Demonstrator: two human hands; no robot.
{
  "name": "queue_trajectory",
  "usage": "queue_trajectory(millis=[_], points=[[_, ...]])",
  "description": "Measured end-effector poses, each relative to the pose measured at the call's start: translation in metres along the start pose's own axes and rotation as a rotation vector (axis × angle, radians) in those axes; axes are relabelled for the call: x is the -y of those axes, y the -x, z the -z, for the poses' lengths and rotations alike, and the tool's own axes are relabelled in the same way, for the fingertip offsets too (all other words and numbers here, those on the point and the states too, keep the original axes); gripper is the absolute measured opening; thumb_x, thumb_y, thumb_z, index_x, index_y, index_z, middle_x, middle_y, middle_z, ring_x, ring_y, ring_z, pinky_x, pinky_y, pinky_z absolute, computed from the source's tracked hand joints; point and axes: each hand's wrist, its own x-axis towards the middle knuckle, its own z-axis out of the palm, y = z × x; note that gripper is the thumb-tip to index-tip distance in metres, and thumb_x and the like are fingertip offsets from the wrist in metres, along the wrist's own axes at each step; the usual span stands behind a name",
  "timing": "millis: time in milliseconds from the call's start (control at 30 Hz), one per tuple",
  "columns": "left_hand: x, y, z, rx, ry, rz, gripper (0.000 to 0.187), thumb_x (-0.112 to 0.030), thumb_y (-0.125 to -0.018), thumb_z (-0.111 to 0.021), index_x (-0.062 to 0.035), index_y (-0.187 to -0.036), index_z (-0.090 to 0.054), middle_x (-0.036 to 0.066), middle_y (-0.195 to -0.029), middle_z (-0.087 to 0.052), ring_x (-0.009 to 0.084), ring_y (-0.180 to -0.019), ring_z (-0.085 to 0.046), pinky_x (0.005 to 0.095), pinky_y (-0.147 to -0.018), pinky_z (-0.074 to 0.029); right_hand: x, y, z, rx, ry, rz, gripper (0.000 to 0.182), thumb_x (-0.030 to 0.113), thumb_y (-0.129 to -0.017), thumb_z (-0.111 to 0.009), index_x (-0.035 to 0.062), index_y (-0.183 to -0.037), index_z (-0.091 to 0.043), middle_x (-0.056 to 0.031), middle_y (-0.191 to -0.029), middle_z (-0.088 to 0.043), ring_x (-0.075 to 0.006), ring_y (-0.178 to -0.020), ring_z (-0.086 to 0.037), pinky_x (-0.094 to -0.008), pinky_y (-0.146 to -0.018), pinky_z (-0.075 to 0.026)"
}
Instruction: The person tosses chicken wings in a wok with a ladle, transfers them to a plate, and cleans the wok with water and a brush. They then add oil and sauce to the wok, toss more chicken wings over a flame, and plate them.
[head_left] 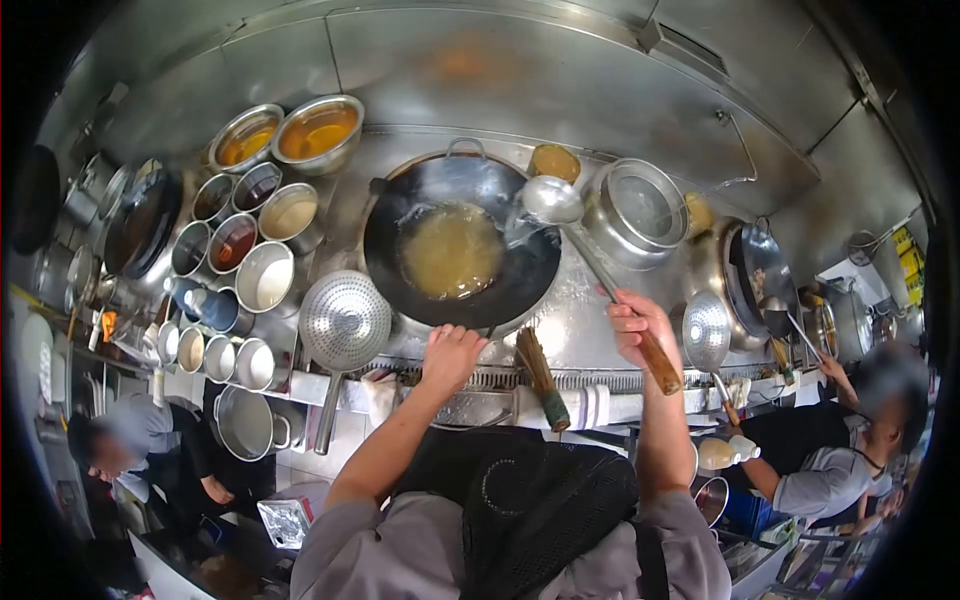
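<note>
A large black wok (400, 290) on the stove holds yellowish liquid (455, 250) in its middle. At its near rim, my left hand (455, 357) has its fingers closed over the handle. My right hand (640, 325) grips the long handle of a ladle (553, 202), whose metal bowl is over the wok's right edge, with liquid running beside it. A perforated strainer (345, 318) lies left of the wok, near my left forearm. Between my hands, a bamboo brush (541, 378) rests on the stove's front edge.
Metal bowls of orange liquid (318, 135) and several seasoning pots (265, 277) stand left. A metal pot (635, 213) of water is right of the wok. Another wok (762, 275) and a second strainer (706, 330) lie farther right. One person (830, 470) works at right, another (150, 450) at left.
</note>
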Motion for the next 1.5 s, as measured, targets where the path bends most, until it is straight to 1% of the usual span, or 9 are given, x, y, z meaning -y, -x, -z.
queue_trajectory(millis=[300, 533, 600, 733, 967, 1233, 1300, 1367, 1500], points=[[-0.057, 0.016, 0.097, -0.083, 0.381, -0.218, 0.094, -0.036, -0.073, -0.082, -0.0018, -0.145, -0.032, 0.022, -0.147, -0.031, 0.0415, -0.142, -0.024, 0.0531, -0.116, -0.022, -0.139, -0.105, -0.033, -0.105, 0.061, -0.031, 0.015, 0.017, -0.098, -0.055, 0.005, -0.105, -0.059, 0.0001, -0.079, -0.058, -0.0066, -0.061, -0.055, -0.0228, -0.054, -0.046], [-0.028, 0.004, 0.133, -0.33, 0.862, -0.003, 0.026, -0.005, -0.088, -0.061, -0.0038, -0.113, -0.053, 0.017, -0.123, -0.057, 0.0296, -0.126, -0.05, 0.0496, -0.115, -0.027, -0.179, -0.113, -0.037, -0.081, 0.434, 0.211, 0.037, 0.03, -0.095, -0.061, 0.0031, -0.121, -0.056, -0.009, -0.094, -0.061, -0.0166, -0.085, -0.059, -0.0322, -0.074, -0.05], [0.005, -0.009, 0.156, -0.527, 1.006, 0.014, 0.022, -0.004, -0.092, -0.057, -0.0034, -0.114, -0.052, 0.011, -0.109, -0.059, 0.0251, -0.12, -0.054, 0.0436, -0.107, -0.039, -0.171, -0.087, 0.024, -0.313, 1.687, 0.507, 0.059, 0.032, -0.089, -0.067, 0.0065, -0.137, -0.047, -0.0179, -0.099, -0.059, -0.0274, -0.088, -0.061, -0.039, -0.076, -0.051], [0.06, -0.015, 0.182, -0.798, 1.156, 0.155, 0.02, -0.002, -0.096, -0.055, -0.0013, -0.115, -0.049, 0.005, -0.089, -0.06, 0.0199, -0.094, -0.062, 0.0352, -0.094, -0.048, -0.194, -0.02, 0.125, -0.732, 2.303, 0.211, 0.072, 0.037, -0.083, -0.071, 0.0086, -0.142, -0.042, -0.0281, -0.106, -0.055, -0.0485, -0.096, -0.059, -0.0482, -0.083, -0.049], [0.109, 0.022, 0.165, -0.929, 1.411, 0.212, 0.02, -0.004, -0.096, -0.056, -0.0039, -0.115, -0.051, 0.002, -0.067, -0.051, 0.0148, -0.068, -0.054, 0.0419, -0.089, -0.05, -0.171, 0.0, 0.15, -0.717, 1.552, 0.015, 0.065, 0.035, -0.083, -0.071, -0.0031, -0.133, -0.052, -0.028, -0.112, -0.064, -0.0374, -0.106, -0.063, -0.0396, -0.09, -0.048], [0.123, 0.05, 0.148, -1.047, 1.503, 0.323, 0.015, -0.003, -0.091, -0.056, -0.0067, -0.105, -0.052, 0.001, -0.064, -0.045, 0.0177, -0.068, -0.052, 0.045, -0.092, -0.046, -0.099, -0.081, -0.033, -0.529, 1.5, 0.444, 0.062, 0.031, -0.096, -0.059, 0.0023, -0.146, -0.038, -0.0179, -0.123, -0.061, -0.021, -0.107, -0.058, -0.0315, -0.096, -0.044], [0.123, 0.051, 0.147, -1.055, 1.519, 0.315, 0.015, -0.003, -0.091, -0.056, -0.0068, -0.105, -0.052, 0.001, -0.064, -0.045, 0.0177, -0.068, -0.052, 0.0445, -0.091, -0.046, -0.097, -0.15, 0.0, -0.236, 1.946, 0.774, 0.065, 0.041, -0.094, -0.058, 0.0064, -0.146, -0.039, -0.0252, -0.121, -0.063, -0.0348, -0.106, -0.065, -0.0393, -0.091, -0.049], [0.127, 0.051, 0.146, -1.061, 1.552, 0.308, 0.015, -0.002, -0.09, -0.057, -0.0072, -0.104, -0.052, 0.002, -0.066, -0.048, 0.0174, -0.066, -0.052, 0.0434, -0.088, -0.047, -0.097, -0.186, -0.046, -0.25, 1.879, 0.043, 0.067, 0.045, -0.092, -0.059, 0.0049, -0.143, -0.042, -0.0274, -0.125, -0.06, -0.0409, -0.118, -0.057, -0.0417, -0.101, -0.044], [0.124, 0.032, 0.16, -1.005, 1.465, 0.225, 0.017, 0.001, -0.089, -0.056, -0.0072, -0.102, -0.049, 0.005, -0.072, -0.055, 0.0151, -0.063, -0.051, 0.04, -0.083, -0.049, -0.099, -0.238, -0.023, -0.257, 2.297, -0.121, 0.065, 0.041, -0.09, -0.059, 0.0058, -0.142, -0.044, -0.0292, -0.117, -0.062, -0.0391, -0.111, -0.062, -0.0455, -0.093, -0.05]])
